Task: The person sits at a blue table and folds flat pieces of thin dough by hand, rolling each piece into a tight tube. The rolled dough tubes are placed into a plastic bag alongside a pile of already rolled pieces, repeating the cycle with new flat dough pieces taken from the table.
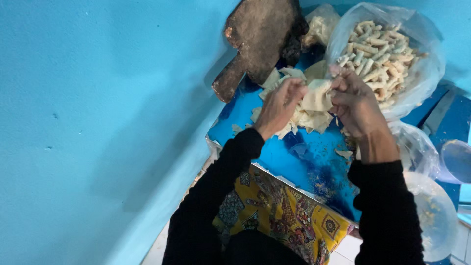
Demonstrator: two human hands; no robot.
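Note:
My left hand [278, 105] and my right hand [354, 103] both grip one pale thin dough sheet [316, 95] over a heap of similar dough pieces [306, 120] on a blue table [294, 157]. Both arms wear black sleeves. Just beyond my right hand, a clear plastic bag [427, 64] holds several rolled dough sticks [380, 56].
A dark worn wooden board with a handle [257, 39] leans against the blue wall [98, 122] behind the heap. Another bag of dough [321, 22] sits at the back. Clear plastic bags [434, 211] and a clear cup [456, 159] lie at right. Yellow patterned cloth [284, 213] covers my lap.

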